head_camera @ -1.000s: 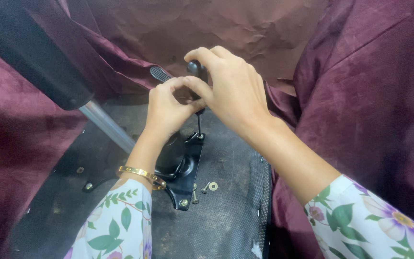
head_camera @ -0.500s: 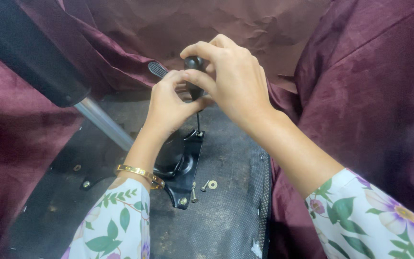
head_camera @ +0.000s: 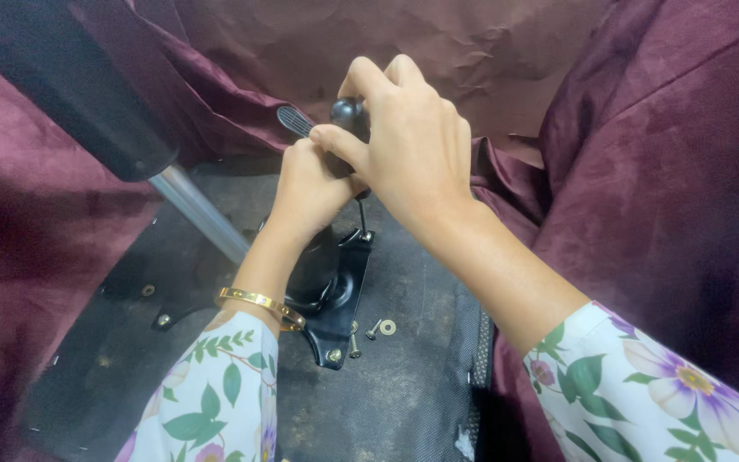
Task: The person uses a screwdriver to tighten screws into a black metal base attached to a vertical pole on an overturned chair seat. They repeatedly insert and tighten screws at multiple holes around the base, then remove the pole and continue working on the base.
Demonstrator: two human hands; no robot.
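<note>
Both hands have climbed slightly since half a second ago. I see my right hand (head_camera: 416, 141) clenched around the round black knob (head_camera: 348, 111) of a thin metal rod, above the black metal bracket plate (head_camera: 335, 295) bolted to the dark fabric underside. My left hand (head_camera: 310, 188) is closed on the rod beneath. Loose screws and a washer (head_camera: 387, 327) lie just beside the plate.

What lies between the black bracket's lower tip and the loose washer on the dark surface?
In the head view, two loose screws lie between the black bracket and the washer.
</note>
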